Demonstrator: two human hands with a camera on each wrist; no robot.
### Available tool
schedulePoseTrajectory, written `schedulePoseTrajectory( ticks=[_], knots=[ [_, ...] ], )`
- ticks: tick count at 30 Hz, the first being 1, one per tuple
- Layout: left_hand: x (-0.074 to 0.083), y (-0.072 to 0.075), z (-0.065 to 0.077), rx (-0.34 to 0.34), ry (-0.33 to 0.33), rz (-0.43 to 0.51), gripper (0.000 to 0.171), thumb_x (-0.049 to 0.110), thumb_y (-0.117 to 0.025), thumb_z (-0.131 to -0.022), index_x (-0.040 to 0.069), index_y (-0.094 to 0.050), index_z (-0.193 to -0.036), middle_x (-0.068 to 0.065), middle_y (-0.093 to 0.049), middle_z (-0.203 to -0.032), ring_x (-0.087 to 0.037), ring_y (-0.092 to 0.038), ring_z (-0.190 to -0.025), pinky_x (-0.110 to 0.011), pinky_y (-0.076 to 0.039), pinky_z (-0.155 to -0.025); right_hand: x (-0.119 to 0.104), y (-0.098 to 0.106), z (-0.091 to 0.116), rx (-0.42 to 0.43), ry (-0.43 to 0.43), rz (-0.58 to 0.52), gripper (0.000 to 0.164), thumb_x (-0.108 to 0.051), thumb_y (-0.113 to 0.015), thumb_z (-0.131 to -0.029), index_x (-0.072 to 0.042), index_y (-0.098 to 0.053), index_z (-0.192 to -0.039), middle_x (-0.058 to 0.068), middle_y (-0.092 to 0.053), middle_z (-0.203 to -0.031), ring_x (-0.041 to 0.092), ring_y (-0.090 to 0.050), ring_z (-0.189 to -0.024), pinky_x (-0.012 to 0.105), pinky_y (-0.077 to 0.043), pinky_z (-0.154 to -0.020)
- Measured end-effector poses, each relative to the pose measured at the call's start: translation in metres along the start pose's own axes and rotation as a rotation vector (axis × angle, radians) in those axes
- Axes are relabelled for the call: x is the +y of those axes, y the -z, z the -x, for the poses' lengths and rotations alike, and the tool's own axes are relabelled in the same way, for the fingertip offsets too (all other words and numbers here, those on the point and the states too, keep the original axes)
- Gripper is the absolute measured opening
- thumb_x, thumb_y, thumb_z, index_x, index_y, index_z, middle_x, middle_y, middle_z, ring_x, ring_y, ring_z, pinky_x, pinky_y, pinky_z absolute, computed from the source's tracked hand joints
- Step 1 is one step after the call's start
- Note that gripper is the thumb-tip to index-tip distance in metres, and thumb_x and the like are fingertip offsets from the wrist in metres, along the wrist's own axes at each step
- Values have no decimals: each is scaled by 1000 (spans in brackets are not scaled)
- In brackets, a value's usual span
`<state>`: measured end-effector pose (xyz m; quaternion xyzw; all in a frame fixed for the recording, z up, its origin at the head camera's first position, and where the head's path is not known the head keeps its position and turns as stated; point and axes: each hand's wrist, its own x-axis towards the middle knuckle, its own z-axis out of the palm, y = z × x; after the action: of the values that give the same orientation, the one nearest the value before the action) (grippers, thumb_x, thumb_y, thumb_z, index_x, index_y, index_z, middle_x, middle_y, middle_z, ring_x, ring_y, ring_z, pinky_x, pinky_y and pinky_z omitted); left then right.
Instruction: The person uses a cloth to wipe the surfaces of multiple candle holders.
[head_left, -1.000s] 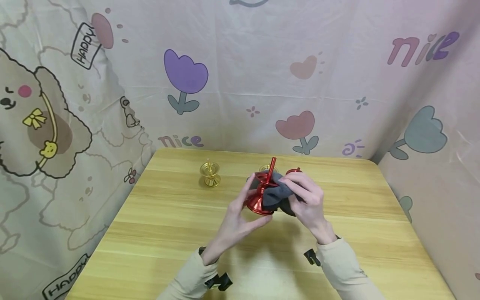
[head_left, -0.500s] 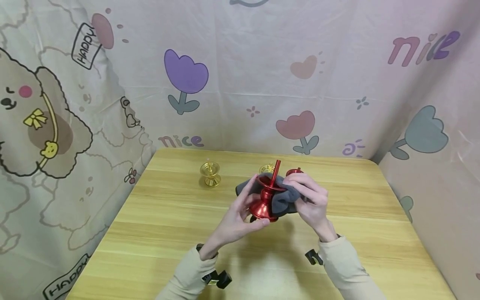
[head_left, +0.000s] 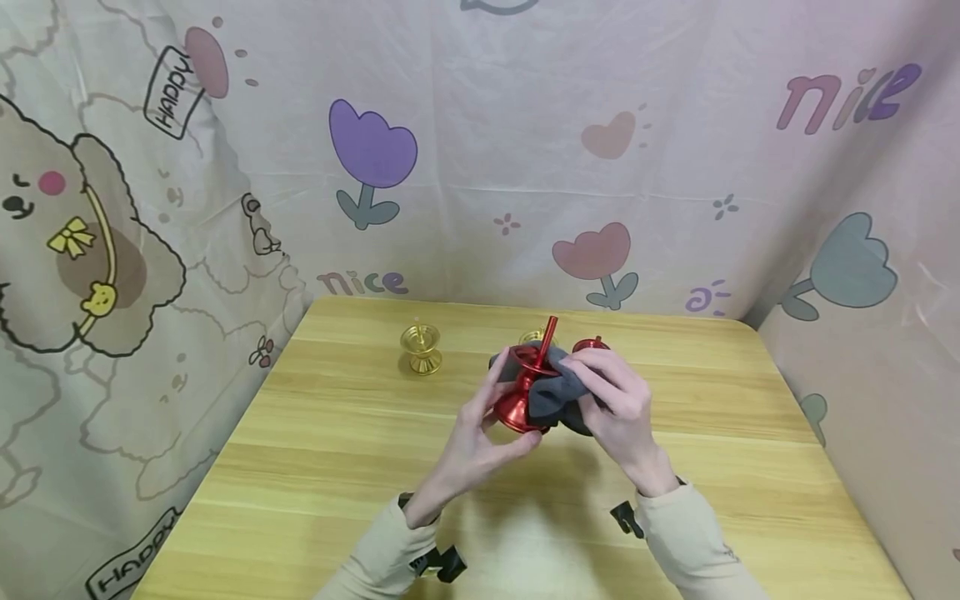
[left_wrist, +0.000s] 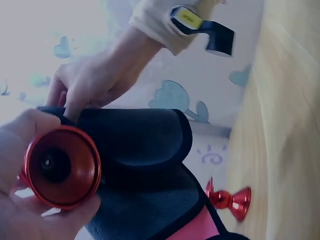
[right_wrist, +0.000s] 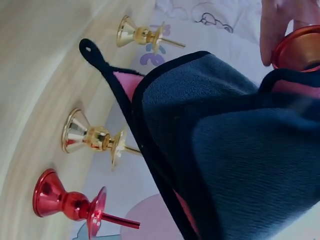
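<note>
Above the middle of the table, my left hand (head_left: 472,437) holds a shiny red candle holder (head_left: 513,410) by its base, upright but leaning a little right. The holder's round underside (left_wrist: 84,167) faces the left wrist camera. My right hand (head_left: 622,404) pinches a dark grey cloth (head_left: 553,394) and presses it to the holder's right side, covering part of its stem and base. In the right wrist view the folded cloth (right_wrist: 255,160) fills much of the frame, with black edging, a pink underside and a hanging loop. Some right fingertips are hidden.
A gold candle holder (head_left: 423,350) stands at the back left of the wooden table (head_left: 300,500). Behind the cloth are a second gold holder (right_wrist: 97,137) and another red holder (right_wrist: 75,204). A printed fabric backdrop (head_left: 465,183) surrounds the table's back and sides.
The held candle holder shifted slightly right and toward me, then back left. The right hand and the cloth shifted with it. The standing holders have not moved.
</note>
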<state>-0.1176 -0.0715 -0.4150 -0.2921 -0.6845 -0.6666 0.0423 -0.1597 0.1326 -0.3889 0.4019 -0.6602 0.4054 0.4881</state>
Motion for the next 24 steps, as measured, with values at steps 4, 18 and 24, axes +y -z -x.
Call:
schedulePoseTrajectory(
  ticks=[4,18,24],
  knots=[
    [-1,5,1,-71,15,229,100,-2,-73,-85,12,-12,-163,-42,-52,-133,-7,-64,-117,-27,-56,-100,-1,-1,-3,17,11,-110,17,1,-62,-93,11,-75,-91,23,-70,-89,31,-65,-87,26,-55,-94],
    [1,0,-1,-36,-4,-97,112,5,-84,-80,25,-12,-163,-18,-62,-133,-23,-62,-123,-31,-57,-100,5,-1,2,13,35,-130,18,13,-57,-82,10,-74,-87,24,-70,-86,31,-66,-86,26,-55,-94],
    [1,4,-1,-64,9,67,107,2,-80,-82,22,-15,-163,-29,-60,-133,-15,-64,-120,-30,-58,-97,5,0,3,4,9,-163,16,9,-60,-86,11,-75,-91,24,-70,-88,29,-66,-89,26,-55,-96]
  ],
)
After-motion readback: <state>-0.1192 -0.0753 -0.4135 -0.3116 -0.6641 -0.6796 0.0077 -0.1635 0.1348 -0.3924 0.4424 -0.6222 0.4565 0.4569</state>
